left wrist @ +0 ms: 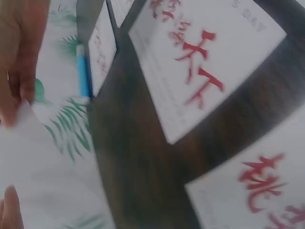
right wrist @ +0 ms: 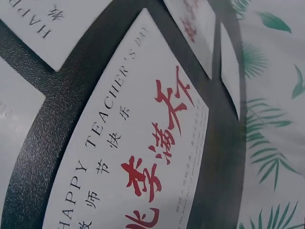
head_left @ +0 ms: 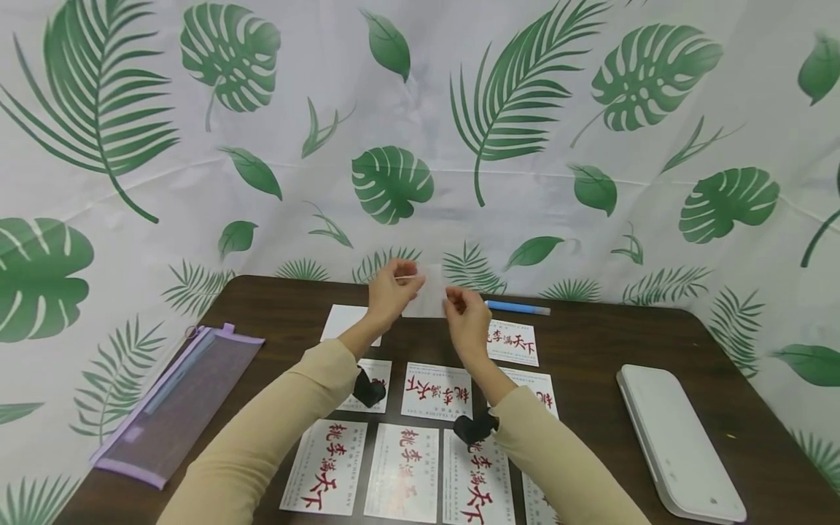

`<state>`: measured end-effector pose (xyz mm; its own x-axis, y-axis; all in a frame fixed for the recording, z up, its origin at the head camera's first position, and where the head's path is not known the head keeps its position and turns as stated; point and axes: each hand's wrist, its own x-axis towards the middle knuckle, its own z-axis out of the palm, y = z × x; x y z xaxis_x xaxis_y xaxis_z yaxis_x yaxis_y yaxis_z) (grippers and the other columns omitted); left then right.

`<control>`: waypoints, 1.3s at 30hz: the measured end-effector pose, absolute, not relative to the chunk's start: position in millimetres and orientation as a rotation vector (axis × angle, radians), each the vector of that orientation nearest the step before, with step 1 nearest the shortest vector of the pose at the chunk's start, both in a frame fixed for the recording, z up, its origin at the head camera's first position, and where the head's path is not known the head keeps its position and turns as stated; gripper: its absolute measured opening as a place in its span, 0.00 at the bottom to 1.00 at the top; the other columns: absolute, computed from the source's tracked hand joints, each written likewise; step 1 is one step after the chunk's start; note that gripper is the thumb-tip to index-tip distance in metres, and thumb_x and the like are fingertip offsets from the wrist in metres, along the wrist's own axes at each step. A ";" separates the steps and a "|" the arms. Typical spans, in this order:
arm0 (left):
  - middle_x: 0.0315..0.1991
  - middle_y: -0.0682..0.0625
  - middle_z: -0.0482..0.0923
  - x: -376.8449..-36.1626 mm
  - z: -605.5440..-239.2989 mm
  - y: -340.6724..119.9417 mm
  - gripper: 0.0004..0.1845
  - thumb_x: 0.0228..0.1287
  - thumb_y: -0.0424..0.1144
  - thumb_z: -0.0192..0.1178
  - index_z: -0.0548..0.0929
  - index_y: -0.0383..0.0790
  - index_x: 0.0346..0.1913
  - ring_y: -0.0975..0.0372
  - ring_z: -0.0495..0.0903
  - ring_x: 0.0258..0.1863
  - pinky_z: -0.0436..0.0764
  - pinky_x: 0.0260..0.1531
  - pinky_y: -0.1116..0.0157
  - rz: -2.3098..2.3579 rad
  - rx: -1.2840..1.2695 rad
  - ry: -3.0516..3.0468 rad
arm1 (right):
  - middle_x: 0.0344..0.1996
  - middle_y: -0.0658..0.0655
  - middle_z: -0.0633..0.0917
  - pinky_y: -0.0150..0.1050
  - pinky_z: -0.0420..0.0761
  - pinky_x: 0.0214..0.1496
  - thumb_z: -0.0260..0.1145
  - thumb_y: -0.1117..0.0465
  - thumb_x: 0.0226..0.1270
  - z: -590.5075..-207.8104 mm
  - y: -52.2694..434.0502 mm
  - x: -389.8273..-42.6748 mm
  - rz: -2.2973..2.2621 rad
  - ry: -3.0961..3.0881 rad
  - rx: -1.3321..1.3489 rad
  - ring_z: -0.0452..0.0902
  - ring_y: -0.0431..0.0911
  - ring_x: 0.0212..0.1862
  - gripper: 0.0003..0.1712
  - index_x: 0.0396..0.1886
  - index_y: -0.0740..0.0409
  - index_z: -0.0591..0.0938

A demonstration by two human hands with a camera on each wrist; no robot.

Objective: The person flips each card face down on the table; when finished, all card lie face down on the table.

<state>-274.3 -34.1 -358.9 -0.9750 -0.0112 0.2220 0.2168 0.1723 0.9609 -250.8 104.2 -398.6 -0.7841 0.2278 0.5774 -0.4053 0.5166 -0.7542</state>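
Both hands raised above the table (head_left: pixel 656 343): left hand (head_left: pixel 391 289) and right hand (head_left: pixel 467 315) pinch a clear sheet (head_left: pixel 428 292) between curled fingers.

So the main thing here is a thin see-through plastic sheet (head_left: pixel 429 292), basically clear with a slightly milky look, so the leaf backdrop shows right through it. It's held up in the air, roughly upright, stretched between the fingers (head_left: pixel 408 281) of the left hand (head_left: pixel 391 292) and the fingers (head_left: pixel 454 297) of the right hand (head_left: pixel 467 321), each pinching an upper corner. In the left wrist view its pale corner (left wrist: pixel 33 157) sits right against the fingertips. It hangs well above the tabletop, touching nothing but those fingers.
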 end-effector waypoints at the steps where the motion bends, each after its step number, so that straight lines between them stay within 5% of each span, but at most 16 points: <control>1: 0.49 0.38 0.79 -275.3 -361.2 -35.8 0.18 0.58 0.31 0.63 0.76 0.30 0.51 0.49 0.81 0.47 0.82 0.40 0.62 -1.859 -0.158 -2.282 | 0.30 0.62 0.83 0.29 0.76 0.32 0.66 0.73 0.56 -397.9 106.5 -251.5 1.339 -2.129 0.092 0.78 0.49 0.31 0.07 0.36 0.67 0.83; 6: 0.51 0.40 0.79 -277.6 -383.8 -47.9 0.22 0.57 0.32 0.65 0.76 0.34 0.55 0.51 0.80 0.49 0.80 0.47 0.61 -1.704 0.061 -2.413 | 0.29 0.59 0.82 0.22 0.70 0.29 0.65 0.72 0.57 -398.8 114.0 -251.3 1.590 -2.154 -0.099 0.72 0.38 0.29 0.08 0.38 0.68 0.82; 12: 0.47 0.40 0.81 -274.0 -401.0 -51.4 0.22 0.54 0.29 0.65 0.78 0.33 0.54 0.51 0.79 0.49 0.81 0.43 0.62 -1.739 0.125 -2.488 | 0.27 0.54 0.79 0.22 0.72 0.27 0.64 0.72 0.57 -404.4 117.7 -251.8 1.770 -2.122 -0.206 0.71 0.35 0.27 0.11 0.40 0.71 0.81; 27: 0.38 0.44 0.85 -268.5 -416.0 -59.1 0.16 0.52 0.31 0.68 0.84 0.34 0.46 0.54 0.82 0.42 0.77 0.47 0.57 -1.320 -0.043 -2.805 | 0.20 0.53 0.79 0.29 0.71 0.23 0.67 0.72 0.53 -432.9 127.5 -255.8 1.577 -2.426 -0.344 0.70 0.38 0.21 0.14 0.42 0.65 0.83; 39: 0.36 0.46 0.85 -268.8 -416.7 -63.1 0.15 0.51 0.33 0.69 0.85 0.34 0.44 0.56 0.82 0.39 0.78 0.44 0.58 -1.117 -0.074 -2.960 | 0.24 0.56 0.81 0.33 0.72 0.30 0.69 0.71 0.53 -435.6 121.8 -253.4 1.370 -2.621 -0.299 0.74 0.45 0.29 0.12 0.39 0.67 0.83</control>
<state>-268.8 -63.1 -416.7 -0.9986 0.0522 -0.0052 0.0357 0.7499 0.6606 -253.4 121.8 -435.6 -0.9656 0.2539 0.0565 0.0985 0.5580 -0.8239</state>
